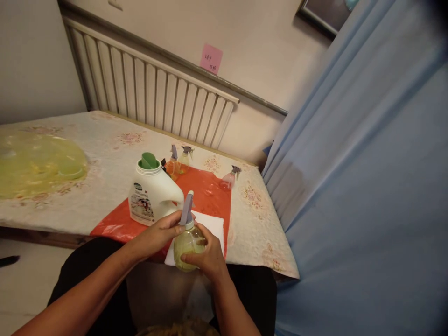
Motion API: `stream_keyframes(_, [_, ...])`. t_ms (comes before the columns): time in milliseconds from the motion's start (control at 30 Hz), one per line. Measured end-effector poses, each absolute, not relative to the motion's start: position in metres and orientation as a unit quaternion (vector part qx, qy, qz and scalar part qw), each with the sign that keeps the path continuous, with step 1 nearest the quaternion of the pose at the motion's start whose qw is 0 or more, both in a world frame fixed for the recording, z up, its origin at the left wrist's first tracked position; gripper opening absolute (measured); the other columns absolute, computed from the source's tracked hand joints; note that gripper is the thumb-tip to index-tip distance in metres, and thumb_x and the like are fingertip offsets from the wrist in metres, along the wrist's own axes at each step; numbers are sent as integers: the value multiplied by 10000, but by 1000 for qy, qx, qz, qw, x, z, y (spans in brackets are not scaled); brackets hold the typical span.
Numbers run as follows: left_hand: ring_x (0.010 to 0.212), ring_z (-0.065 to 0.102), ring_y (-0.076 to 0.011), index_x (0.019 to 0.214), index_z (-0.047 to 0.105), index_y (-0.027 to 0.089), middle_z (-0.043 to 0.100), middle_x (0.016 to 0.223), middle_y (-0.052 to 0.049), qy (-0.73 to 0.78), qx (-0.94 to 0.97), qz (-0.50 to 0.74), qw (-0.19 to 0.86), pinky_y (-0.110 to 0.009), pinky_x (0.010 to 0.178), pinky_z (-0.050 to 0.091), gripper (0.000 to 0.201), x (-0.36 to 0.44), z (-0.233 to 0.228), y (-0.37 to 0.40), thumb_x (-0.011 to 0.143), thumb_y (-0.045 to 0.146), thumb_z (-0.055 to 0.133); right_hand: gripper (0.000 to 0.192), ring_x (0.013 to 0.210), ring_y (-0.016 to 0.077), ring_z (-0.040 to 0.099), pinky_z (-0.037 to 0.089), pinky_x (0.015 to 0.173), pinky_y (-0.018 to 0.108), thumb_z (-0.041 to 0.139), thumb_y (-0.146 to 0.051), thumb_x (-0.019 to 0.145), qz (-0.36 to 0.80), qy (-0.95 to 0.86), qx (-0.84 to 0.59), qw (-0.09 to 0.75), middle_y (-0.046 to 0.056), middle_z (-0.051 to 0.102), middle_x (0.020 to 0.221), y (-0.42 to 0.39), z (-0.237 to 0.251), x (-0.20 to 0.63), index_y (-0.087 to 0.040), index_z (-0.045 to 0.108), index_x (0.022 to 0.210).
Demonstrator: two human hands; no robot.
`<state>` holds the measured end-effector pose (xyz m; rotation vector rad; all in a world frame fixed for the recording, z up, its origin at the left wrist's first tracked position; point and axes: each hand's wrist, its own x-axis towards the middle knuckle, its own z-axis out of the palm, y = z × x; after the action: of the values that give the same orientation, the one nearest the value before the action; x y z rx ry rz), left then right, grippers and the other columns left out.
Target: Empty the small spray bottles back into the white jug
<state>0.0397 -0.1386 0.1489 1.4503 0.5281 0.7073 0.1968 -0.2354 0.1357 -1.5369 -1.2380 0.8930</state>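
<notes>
Sprayer (187, 240) being gripped near the table's (105, 186) near edge: left hand (159, 233) curling round its neck, right hand (206, 256) fingers wrapping the body; jug (152, 193) just beyond.

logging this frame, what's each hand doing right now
left hand: closed on the sprayer head of the green spray bottle.
right hand: closed around the round body of that spray bottle, holding it at the table's near edge.
</notes>
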Motion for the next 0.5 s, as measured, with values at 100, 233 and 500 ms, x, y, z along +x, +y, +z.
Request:
stream_keyframes(100, [977,612,-256,1026,674,227,693,975,-28,222,651,327,648,-350,906,453,268,42,150,-142,801,372,668,838,1049,275,610,488,883,398,850,-231,474,374,-504,-614,479,58,673,1171,-235,137,196,-232,589,1270])
stream_keyframes(233, [902,624,-241,984,674,219,691,904,-12,234,615,357,663,-323,831,477,262,49,150,-147,778,380,700,832,1077,275,601,479,897,398,846,-214,461,362,-506,-607,494,54,664,1194,-236,136,196,-243,588,1250])
stream_keyframes(500, [915,634,-219,1030,699,214,726,959,-11,249,532,374,718,-285,823,462,344,56,147,-148,717,339,769,759,981,250,616,486,878,374,830,-200,463,380,-458,-597,538,43,674,1111,-241,126,198,-227,599,1186])
